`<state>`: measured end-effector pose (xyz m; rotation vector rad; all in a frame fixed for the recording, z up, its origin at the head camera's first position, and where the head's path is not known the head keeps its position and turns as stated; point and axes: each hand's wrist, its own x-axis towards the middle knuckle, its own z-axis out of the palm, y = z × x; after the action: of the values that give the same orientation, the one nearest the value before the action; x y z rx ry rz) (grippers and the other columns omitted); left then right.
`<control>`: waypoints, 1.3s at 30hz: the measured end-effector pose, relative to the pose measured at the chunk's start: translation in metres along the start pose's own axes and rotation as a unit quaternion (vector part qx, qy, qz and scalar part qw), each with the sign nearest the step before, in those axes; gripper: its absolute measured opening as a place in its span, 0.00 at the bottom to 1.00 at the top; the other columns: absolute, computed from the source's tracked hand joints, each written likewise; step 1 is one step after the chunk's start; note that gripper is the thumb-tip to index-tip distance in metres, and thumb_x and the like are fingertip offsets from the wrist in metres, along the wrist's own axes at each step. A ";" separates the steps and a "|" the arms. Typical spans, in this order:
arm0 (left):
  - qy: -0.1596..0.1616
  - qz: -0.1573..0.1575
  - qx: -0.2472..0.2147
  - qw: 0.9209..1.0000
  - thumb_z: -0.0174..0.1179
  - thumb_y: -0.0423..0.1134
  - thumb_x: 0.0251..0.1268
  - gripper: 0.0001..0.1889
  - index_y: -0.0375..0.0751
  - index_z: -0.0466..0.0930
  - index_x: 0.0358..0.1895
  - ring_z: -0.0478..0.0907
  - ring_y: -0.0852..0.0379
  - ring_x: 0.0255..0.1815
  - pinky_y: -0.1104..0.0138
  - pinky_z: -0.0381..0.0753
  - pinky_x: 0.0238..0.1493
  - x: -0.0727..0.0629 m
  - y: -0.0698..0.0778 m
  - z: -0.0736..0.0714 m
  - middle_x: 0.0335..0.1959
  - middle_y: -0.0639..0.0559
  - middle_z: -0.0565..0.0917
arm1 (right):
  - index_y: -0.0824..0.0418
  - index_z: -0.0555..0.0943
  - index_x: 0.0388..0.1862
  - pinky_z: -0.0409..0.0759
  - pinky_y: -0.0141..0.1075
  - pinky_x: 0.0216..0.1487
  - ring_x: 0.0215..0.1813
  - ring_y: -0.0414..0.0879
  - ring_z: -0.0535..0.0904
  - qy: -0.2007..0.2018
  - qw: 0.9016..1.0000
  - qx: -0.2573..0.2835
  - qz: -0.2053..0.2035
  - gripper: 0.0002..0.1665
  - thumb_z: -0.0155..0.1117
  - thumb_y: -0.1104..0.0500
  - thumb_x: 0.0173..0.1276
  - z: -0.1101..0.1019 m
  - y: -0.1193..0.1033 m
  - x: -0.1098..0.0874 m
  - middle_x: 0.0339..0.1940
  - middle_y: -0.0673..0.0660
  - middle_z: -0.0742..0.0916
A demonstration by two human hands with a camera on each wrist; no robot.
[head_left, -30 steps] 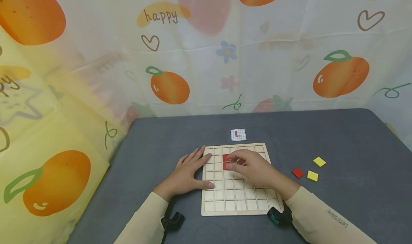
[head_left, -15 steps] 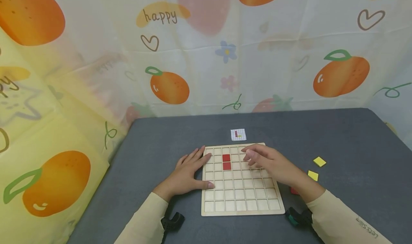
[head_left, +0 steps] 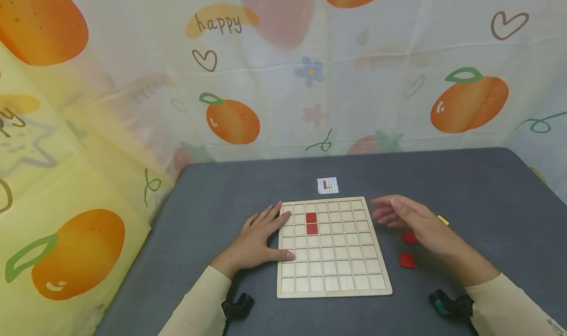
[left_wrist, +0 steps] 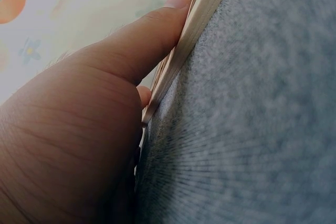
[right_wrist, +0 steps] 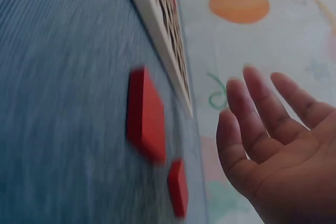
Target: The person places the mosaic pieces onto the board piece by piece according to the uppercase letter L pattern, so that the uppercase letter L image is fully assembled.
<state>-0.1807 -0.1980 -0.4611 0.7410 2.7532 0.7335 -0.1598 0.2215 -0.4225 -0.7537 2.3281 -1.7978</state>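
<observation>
A wooden grid board (head_left: 332,267) lies on the grey table. Two red square tiles, an upper one (head_left: 311,218) and a lower one (head_left: 312,229), fill neighbouring cells of one column. My left hand (head_left: 254,242) rests with spread fingers on the board's left edge; in the left wrist view its thumb (left_wrist: 152,38) lies along the rim. Right of the board, my right hand (head_left: 423,225) hovers over the table, fingers loosely extended and holding nothing. Beside it lie two loose red tiles, a farther one (head_left: 409,237) and a nearer one (head_left: 407,260). The right hand partly covers a yellow tile (head_left: 443,220).
Behind the board lies a small printed card (head_left: 328,185) with a red and yellow grid pattern. A fruit-patterned cloth (head_left: 274,105) hangs beyond the table's back edge. Each wrist bears a black camera mount, such as the right one (head_left: 449,304).
My right hand has left the red tiles on the board and moved right, past the board's edge, over the loose tiles. My left hand has stayed in place.
</observation>
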 end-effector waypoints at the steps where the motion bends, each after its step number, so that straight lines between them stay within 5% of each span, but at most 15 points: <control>1: 0.000 0.000 -0.001 1.000 0.72 0.74 0.62 0.56 0.56 0.60 0.89 0.38 0.48 0.90 0.38 0.37 0.81 0.000 0.000 0.000 0.91 0.55 0.45 | 0.76 0.74 0.74 0.82 0.35 0.58 0.57 0.57 0.87 0.002 1.000 0.000 -0.005 0.27 0.36 0.59 0.95 -0.004 0.001 -0.003 0.58 0.70 0.86; 12: -0.004 0.001 -0.004 1.000 0.71 0.74 0.62 0.56 0.57 0.59 0.89 0.37 0.48 0.90 0.38 0.36 0.81 0.000 0.002 0.001 0.91 0.55 0.45 | 0.75 0.73 0.74 0.82 0.32 0.58 0.57 0.51 0.87 0.040 0.998 -0.045 0.013 0.25 0.38 0.60 0.94 -0.041 0.016 -0.028 0.59 0.68 0.86; 18: -0.002 0.001 0.001 1.000 0.71 0.74 0.62 0.56 0.56 0.59 0.89 0.38 0.48 0.90 0.38 0.37 0.81 0.000 0.002 0.001 0.91 0.54 0.45 | 0.62 0.79 0.73 0.82 0.30 0.56 0.56 0.45 0.87 0.058 0.997 -0.045 0.022 0.21 0.43 0.63 0.93 -0.053 0.029 -0.035 0.58 0.57 0.88; 24: -0.002 -0.002 0.004 1.000 0.71 0.74 0.62 0.56 0.56 0.59 0.89 0.38 0.48 0.90 0.39 0.37 0.82 0.000 0.003 0.001 0.91 0.55 0.45 | 0.70 0.76 0.75 0.80 0.28 0.55 0.57 0.38 0.85 0.042 0.992 -0.091 0.072 0.22 0.52 0.60 0.91 -0.056 0.036 -0.039 0.60 0.61 0.87; 28: -0.002 -0.001 0.003 1.000 0.72 0.74 0.62 0.56 0.56 0.60 0.89 0.38 0.48 0.90 0.39 0.37 0.81 0.000 0.003 0.000 0.91 0.54 0.45 | 0.67 0.77 0.75 0.82 0.31 0.54 0.58 0.36 0.83 0.013 0.985 -0.128 0.112 0.26 0.65 0.57 0.85 -0.055 0.037 -0.039 0.64 0.62 0.86; 33: 0.000 0.001 0.000 1.000 0.72 0.74 0.62 0.56 0.56 0.59 0.89 0.38 0.47 0.90 0.38 0.36 0.81 0.000 0.002 0.000 0.91 0.54 0.45 | 0.63 0.84 0.69 0.81 0.32 0.54 0.58 0.40 0.82 -0.010 0.981 -0.172 0.091 0.27 0.79 0.58 0.74 -0.054 0.039 -0.038 0.63 0.59 0.85; 39: 0.001 0.001 0.002 1.000 0.71 0.74 0.62 0.56 0.56 0.59 0.89 0.38 0.48 0.90 0.38 0.37 0.81 -0.001 0.000 0.000 0.91 0.54 0.45 | 0.54 0.88 0.60 0.73 0.26 0.56 0.59 0.36 0.76 -0.015 0.971 -0.234 0.033 0.21 0.83 0.58 0.69 -0.051 0.044 -0.036 0.59 0.52 0.83</control>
<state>-0.1800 -0.1979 -0.4609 0.7439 2.7568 0.7293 -0.1620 0.2902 -0.4562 -0.7321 2.7530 -1.2054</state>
